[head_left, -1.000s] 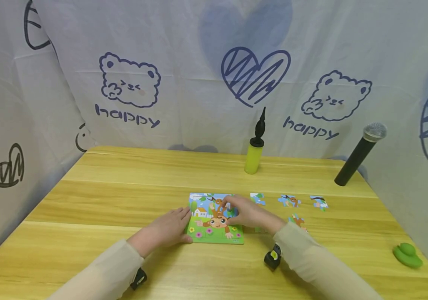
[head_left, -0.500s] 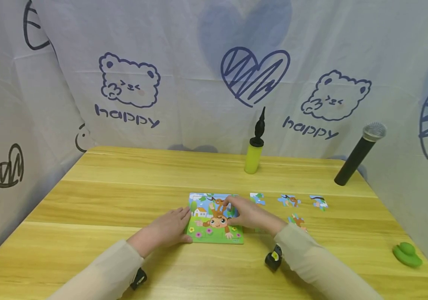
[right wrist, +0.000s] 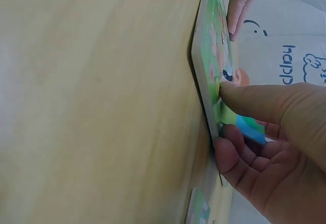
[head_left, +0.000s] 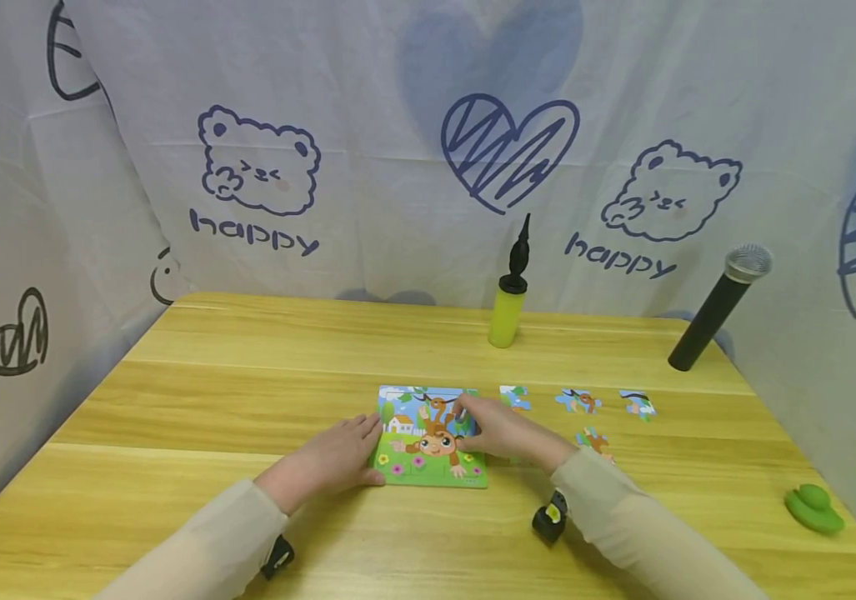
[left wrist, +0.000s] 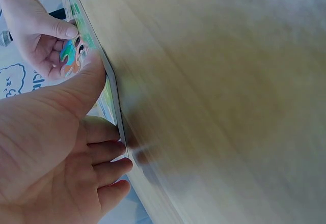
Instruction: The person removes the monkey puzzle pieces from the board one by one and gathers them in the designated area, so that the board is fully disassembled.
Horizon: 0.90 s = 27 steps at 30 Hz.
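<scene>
A picture puzzle board (head_left: 428, 473) with a cartoon monkey, a house and flowers lies flat on the table. My left hand (head_left: 333, 458) rests along its left edge, fingers stretched out and thumb at the near corner. In the left wrist view, that thumb (left wrist: 91, 79) lies over the board's edge. Over the right part of the board, my right hand (head_left: 501, 429) pinches a blue and green puzzle piece (right wrist: 249, 128) between thumb and fingers. The right wrist view shows the piece tilted up from the board, its lower part hidden by the fingers.
Several loose puzzle pieces lie right of the board, among them a monkey piece (head_left: 580, 402) and a branch piece (head_left: 638, 404). Behind stand a yellow hand pump (head_left: 504, 321) and a microphone (head_left: 713, 312). A green hat-shaped object (head_left: 814, 508) lies far right.
My right hand has shifted slightly to the right over the board, still pinching the puzzle piece. The left hand has stayed in place.
</scene>
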Each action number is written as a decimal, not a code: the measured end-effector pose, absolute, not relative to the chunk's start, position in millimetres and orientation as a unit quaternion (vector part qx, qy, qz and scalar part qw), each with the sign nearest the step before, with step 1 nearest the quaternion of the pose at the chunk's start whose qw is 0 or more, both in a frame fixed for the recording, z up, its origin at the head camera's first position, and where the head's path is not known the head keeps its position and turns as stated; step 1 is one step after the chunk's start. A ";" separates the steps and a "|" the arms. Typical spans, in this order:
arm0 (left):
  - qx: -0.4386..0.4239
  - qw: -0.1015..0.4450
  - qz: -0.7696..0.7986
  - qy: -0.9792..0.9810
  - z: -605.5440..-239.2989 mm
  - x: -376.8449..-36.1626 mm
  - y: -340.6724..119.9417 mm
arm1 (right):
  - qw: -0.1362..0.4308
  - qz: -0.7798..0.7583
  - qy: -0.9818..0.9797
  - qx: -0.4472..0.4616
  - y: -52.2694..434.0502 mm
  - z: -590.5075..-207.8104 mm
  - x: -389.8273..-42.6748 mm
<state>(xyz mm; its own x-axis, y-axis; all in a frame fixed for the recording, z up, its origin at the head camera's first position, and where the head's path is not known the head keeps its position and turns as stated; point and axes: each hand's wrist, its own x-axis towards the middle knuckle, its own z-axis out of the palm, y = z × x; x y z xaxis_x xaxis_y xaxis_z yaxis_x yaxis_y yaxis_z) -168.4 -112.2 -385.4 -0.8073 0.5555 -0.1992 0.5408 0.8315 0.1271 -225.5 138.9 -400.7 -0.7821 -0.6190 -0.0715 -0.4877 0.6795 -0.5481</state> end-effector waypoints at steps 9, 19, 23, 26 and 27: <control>0.290 0.118 0.032 0.949 -384.9 -168.5 -112.2 | 0.153 -0.283 0.903 -0.285 141.3 -401.9 -225.6; 0.286 0.119 0.036 0.950 -384.2 -168.1 -112.3 | 0.155 -0.268 0.907 -0.286 139.9 -399.0 -223.8; 0.286 0.119 0.037 0.950 -384.6 -168.2 -112.3 | 0.152 -0.264 0.907 -0.290 139.6 -399.2 -224.0; 0.286 0.118 0.038 0.950 -384.7 -168.1 -112.4 | 0.153 -0.264 0.904 -0.299 141.5 -399.7 -224.7; 0.286 0.118 0.039 0.950 -385.0 -168.2 -112.5 | 0.154 -0.263 0.902 -0.306 142.7 -399.8 -225.0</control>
